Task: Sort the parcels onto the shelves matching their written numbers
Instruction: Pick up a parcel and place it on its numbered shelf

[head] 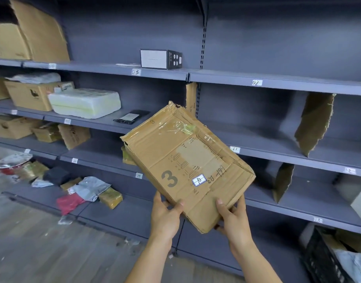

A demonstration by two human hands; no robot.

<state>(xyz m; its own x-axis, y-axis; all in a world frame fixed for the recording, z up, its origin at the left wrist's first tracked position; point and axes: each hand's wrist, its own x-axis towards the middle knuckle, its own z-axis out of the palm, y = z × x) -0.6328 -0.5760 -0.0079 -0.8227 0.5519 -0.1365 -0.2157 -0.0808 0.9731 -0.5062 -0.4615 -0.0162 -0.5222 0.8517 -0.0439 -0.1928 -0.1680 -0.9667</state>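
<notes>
We hold a battered cardboard parcel in mid-air before the grey shelves. Our left hand and right hand grip its near edge, thumbs on top. Its sticker appears to read 10. Tag 11 peeks out beside the parcel, so we should probably read the shelf edge leftward. That shelf lies bare up to the torn divider.

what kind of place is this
Probably a parcel pickup storeroom: grey shelves with handwritten number tags, parcels piled at the bottom, and a taped cardboard box held by the left hand and right hand.
</notes>
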